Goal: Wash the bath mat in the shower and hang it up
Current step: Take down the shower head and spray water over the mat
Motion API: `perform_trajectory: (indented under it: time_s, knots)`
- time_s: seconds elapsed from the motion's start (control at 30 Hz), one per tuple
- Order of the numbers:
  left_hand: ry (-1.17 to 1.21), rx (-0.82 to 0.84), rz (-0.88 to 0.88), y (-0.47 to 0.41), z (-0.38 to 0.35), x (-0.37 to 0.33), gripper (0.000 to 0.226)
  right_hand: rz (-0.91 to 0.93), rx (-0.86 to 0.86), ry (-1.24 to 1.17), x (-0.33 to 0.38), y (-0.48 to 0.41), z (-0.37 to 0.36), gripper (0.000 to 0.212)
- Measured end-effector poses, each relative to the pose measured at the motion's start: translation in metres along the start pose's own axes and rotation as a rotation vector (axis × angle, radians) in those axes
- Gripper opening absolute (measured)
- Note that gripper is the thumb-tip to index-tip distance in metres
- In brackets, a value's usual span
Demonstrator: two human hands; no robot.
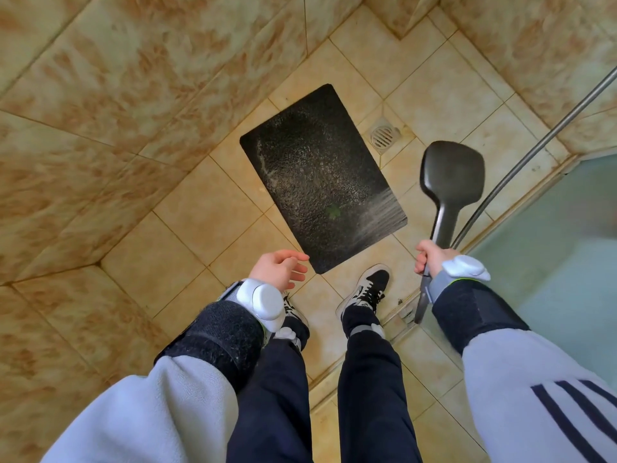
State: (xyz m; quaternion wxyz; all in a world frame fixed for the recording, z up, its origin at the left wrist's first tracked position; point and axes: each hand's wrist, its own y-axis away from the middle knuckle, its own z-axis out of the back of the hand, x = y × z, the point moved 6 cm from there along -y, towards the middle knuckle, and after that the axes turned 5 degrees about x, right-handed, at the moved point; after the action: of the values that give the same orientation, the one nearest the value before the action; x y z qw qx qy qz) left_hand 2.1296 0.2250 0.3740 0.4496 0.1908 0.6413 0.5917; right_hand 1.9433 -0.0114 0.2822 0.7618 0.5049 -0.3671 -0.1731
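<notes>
bath mat, black, laid flat on shower floor, sprayed beside floor drain; shower head handle clasped by right grip; left grip held apart, empty.

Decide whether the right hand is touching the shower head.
Touching. The head view shows the right hand gripping the shower head by its handle, with the fingers curled round it.

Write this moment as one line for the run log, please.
stage: rinsing | right hand: grips shower head handle, spraying | left hand: fingers relaxed, holds nothing | bath mat: flat on floor, wet, beside drain
</notes>
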Motion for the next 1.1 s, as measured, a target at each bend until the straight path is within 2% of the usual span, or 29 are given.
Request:
perform_trajectory:
  time_s: [0.13, 0.3, 0.43, 0.57, 0.83, 1.1]
  knots:
    - [0.008, -0.004, -0.009, 0.005, 0.002, -0.003, 0.03, 0.059, -0.03, -0.056, 0.019, 0.0, 0.008, 0.041]
    - [0.035, -0.021, -0.025, 0.012, 0.012, -0.009, 0.029, 0.074, 0.035, -0.157, 0.045, -0.002, -0.002, 0.042]
    - [0.069, -0.045, -0.038, 0.02, 0.024, -0.013, 0.03, 0.162, 0.058, -0.146, 0.077, 0.008, -0.015, 0.049]
    - [0.097, -0.059, -0.041, 0.026, 0.032, -0.014, 0.03, 0.179, 0.051, -0.223, 0.103, 0.013, -0.022, 0.044]
    - [0.184, -0.121, -0.068, 0.037, 0.057, -0.015, 0.03, 0.236, 0.067, -0.137, 0.157, 0.015, -0.043, 0.042]
    - [0.246, -0.146, -0.086, 0.042, 0.065, -0.016, 0.029, 0.307, 0.102, 0.052, 0.193, 0.019, -0.065, 0.035]
